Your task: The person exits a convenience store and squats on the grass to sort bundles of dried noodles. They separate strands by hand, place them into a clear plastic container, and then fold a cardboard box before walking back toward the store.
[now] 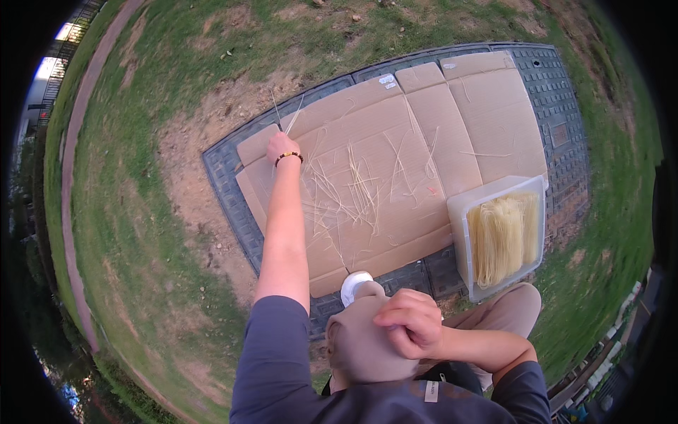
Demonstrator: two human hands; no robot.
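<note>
My left hand [283, 147], with a beaded bracelet at the wrist, is stretched out to the far left part of a flattened cardboard sheet [424, 212]. Its fingers are closed, and a few thin pale strands [293, 117], like dry noodles, stick out beyond it. Many loose strands [360, 183] lie scattered over the middle of the cardboard. Above my raised knee, my right hand [410, 323] is curled, with nothing visible in it. A translucent plastic bin [460, 233] to the right holds thick folded bundles of fine pale yellow noodles [498, 241].
Under the cardboard are dark textured cover panels [551, 95], set in patchy grass [137, 238] and bare soil. My white shoe [355, 286] is at the cardboard's near edge. A narrow path [71, 212] curves along the left.
</note>
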